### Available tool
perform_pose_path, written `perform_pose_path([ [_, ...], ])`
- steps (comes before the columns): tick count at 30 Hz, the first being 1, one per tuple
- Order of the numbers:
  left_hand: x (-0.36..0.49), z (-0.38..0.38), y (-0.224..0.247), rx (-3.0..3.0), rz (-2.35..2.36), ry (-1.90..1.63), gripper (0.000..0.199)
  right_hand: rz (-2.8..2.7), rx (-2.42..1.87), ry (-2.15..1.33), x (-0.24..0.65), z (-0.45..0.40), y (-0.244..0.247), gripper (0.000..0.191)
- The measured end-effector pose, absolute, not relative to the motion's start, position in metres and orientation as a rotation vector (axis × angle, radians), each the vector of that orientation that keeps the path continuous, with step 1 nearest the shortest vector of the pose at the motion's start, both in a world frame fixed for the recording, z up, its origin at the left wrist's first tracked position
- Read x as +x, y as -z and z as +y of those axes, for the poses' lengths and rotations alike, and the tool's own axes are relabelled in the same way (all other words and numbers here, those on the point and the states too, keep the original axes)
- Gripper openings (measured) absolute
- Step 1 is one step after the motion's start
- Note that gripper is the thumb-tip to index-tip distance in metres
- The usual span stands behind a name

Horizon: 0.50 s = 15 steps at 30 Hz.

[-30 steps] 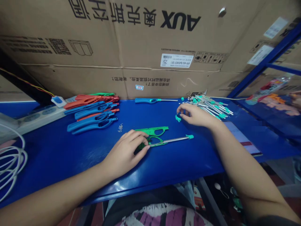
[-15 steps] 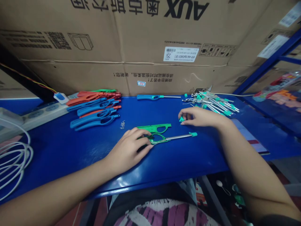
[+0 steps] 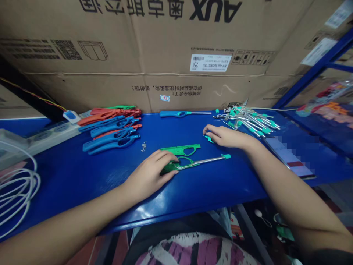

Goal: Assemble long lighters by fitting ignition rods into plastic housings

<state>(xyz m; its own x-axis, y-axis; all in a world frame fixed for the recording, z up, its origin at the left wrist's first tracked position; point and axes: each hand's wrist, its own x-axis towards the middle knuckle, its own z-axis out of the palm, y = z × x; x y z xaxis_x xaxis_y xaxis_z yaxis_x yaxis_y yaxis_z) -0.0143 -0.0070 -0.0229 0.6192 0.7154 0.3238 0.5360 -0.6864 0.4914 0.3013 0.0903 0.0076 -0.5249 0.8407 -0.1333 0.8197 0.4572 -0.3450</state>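
My left hand point(image 3: 150, 173) is closed around the handle end of a green lighter shell half point(image 3: 185, 160), which lies on the blue table with a thin wire in it. A metal tube point(image 3: 208, 160) runs from the shell to the right and ends in a teal tip point(image 3: 226, 156). Just behind lies a second green shell half point(image 3: 187, 149), partly covered by my left fingers. My right hand point(image 3: 220, 135) pinches a small teal plastic piece point(image 3: 209, 139) above the table, to the right of both halves.
Blue and red lighter shells point(image 3: 110, 129) are piled at the left, with small screws point(image 3: 143, 146) beside them. A blue lighter point(image 3: 184, 114) lies along the back. Metal tubes with teal parts point(image 3: 255, 119) are heaped behind my right hand. A cardboard box point(image 3: 165, 55) walls the back.
My right hand has moved a little left with the teal piece, away from the heap of tubes. My left hand stays on the green shell half with its fingers slightly shifted.
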Motion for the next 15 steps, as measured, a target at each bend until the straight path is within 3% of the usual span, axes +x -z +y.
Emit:
perform_pose_path([
  [5,-0.015,-0.007,0.022,2.494,1.029,-0.725,0.025,-2.483,-1.645,-0.394,0.306,0.086,-0.017,0.032],
  [9,-0.015,-0.008,0.022,2.514,1.084,-0.693,0.029,-2.54,-1.684,-0.466,0.31,0.081,-0.024,0.037],
  [15,-0.016,-0.011,0.018,2.498,1.119,-0.661,0.028,-2.616,-1.491,-0.411,0.303,0.077,-0.028,0.026],
])
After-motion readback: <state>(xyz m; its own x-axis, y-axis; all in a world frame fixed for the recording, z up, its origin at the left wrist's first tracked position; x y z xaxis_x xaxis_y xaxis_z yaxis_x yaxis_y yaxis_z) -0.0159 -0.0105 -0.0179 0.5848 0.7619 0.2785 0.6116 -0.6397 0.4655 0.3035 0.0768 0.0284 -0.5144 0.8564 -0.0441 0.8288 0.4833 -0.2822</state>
